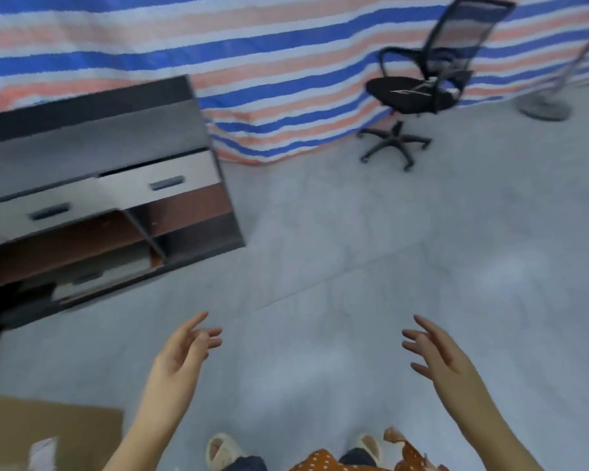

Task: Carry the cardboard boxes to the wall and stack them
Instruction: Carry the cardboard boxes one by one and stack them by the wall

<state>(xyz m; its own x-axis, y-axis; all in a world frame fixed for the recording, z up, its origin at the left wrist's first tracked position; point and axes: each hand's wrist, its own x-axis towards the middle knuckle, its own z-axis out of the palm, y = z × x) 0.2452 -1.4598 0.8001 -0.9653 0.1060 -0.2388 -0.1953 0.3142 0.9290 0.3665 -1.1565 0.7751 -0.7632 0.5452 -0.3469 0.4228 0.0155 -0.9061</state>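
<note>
Bottom left corner of the frame: a plain brown cardboard box (45, 433) lies on the grey floor (354, 249), a pale label stuck on its top, too blurred to read. Just right of it, the left hand (181, 355) reaches forward, palm turned inward, fingers loosely spread, grip empty. Across the gap, the right hand (439, 351) mirrors it, fingers relaxed and apart, nothing held. Upper left stands a drawer cabinet (109, 185); upper right, a black office chair (422, 83) against the striped tarp (252, 45).

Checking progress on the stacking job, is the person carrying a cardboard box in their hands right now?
No, the left hand and right hand are both open and empty, and the only cardboard box lies at lower left.
</note>
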